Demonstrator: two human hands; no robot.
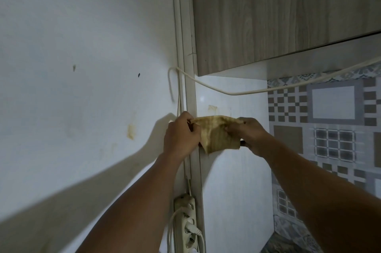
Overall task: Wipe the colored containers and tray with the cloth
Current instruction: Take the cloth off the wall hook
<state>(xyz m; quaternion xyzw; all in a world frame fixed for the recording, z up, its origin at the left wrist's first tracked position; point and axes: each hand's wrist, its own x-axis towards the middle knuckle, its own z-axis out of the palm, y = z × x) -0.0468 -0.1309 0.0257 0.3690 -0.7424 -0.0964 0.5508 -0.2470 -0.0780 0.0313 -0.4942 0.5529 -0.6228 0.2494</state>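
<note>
A yellowish-brown cloth [216,134] is stretched between both hands, raised in front of the white wall. My left hand [181,135] grips its left edge with closed fingers. My right hand [250,134] pinches its right edge. The cloth hangs down between them, crumpled. No colored containers and no tray appear in this view.
A wood-grain upper cabinet [278,15] hangs at the top right. A white cable [237,93] sags across the wall below it. A white power strip [186,224] with plugs is mounted low on the wall trim. Patterned tiles [329,129] cover the right wall.
</note>
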